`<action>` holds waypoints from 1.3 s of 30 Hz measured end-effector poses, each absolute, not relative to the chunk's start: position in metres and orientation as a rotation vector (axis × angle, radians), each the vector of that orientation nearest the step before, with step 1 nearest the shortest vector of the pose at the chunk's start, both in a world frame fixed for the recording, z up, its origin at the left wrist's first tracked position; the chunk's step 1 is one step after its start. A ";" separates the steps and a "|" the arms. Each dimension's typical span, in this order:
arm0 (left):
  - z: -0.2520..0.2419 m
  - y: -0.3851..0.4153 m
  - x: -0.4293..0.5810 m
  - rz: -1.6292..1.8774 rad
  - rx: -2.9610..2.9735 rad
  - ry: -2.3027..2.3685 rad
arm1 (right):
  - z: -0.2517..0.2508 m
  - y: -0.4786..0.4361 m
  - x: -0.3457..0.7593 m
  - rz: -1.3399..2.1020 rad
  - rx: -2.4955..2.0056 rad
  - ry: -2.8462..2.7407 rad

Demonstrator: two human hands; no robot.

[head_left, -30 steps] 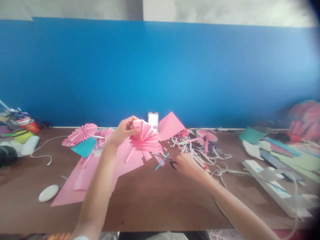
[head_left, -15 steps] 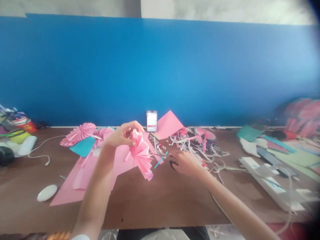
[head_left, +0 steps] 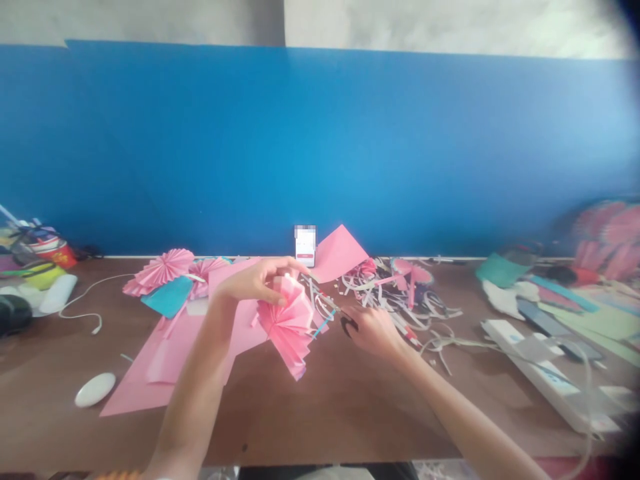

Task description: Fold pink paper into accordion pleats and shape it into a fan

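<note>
Between the fingers and thumb of my left hand (head_left: 263, 280) is a pleated pink paper fan (head_left: 290, 327), spread out and held over the desk. My right hand (head_left: 373, 327) is closed round a pair of scissors (head_left: 349, 325) with black handles. Their blades point left toward the fan's right edge; whether they touch it I cannot tell. A thin blue paper strip (head_left: 324, 323) lies between the fan and the scissors. Pink paper sheets (head_left: 190, 353) lie beneath and beside my left forearm.
A phone (head_left: 305, 247) stands against the blue partition (head_left: 320, 147), beside a pink sheet (head_left: 341, 252). Paper scraps (head_left: 385, 287) lie beyond my right hand. More pink fans (head_left: 165, 270) and a white mouse (head_left: 95, 390) are on the left, a power strip (head_left: 540, 373) on the right.
My left hand has moved slightly right and down, and the fan has spread wider, with its pleats turned more toward me. My right hand still holds the scissors in nearly the same place.
</note>
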State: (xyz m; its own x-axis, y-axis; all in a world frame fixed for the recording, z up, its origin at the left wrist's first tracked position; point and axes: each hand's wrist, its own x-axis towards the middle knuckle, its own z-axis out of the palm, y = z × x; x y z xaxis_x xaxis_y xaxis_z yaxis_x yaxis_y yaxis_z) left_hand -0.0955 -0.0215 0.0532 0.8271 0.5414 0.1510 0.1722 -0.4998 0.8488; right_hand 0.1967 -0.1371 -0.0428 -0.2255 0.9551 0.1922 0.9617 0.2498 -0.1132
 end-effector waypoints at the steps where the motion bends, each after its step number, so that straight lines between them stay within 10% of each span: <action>1: 0.051 -0.021 -0.091 0.415 2.088 0.561 | -0.041 -0.138 0.196 -0.057 -1.806 -2.294; 39: 0.009 -0.018 -0.026 0.282 1.784 0.620 | -0.056 -0.139 0.190 -0.346 -1.684 -2.053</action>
State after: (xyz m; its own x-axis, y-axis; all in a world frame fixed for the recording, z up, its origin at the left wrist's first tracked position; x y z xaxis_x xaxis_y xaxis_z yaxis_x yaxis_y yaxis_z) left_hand -0.0262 -0.0180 0.0086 0.8305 0.5434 -0.1223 0.2645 -0.1916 0.9452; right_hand 0.1901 -0.1385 -0.0562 -0.1451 0.8555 0.4970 0.9712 0.2190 -0.0935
